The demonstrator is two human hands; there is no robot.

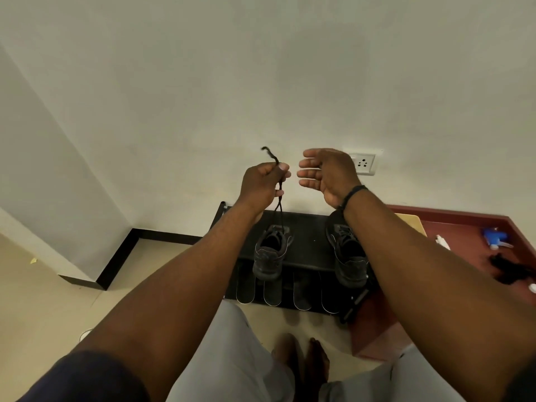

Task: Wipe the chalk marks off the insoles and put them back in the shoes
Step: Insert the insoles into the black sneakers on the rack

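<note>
Two black shoes stand on top of a low black rack (307,250). My left hand (261,184) is raised in front of the wall and pinches the black lace (280,204) that runs down to the left shoe (271,256). The right shoe (348,262) is partly hidden behind my right forearm. Beside the left hand, my right hand (324,175) is held up with straight fingers and holds nothing. Several dark insole shapes (272,291) with pale outlines lie side by side on the rack's lower shelf.
A red-brown tray-like surface (464,227) at the right holds a blue spray bottle (497,239), a dark cloth (507,271) and a white item. A wall socket (362,163) is behind my right hand. My bare feet (301,361) stand on the beige floor.
</note>
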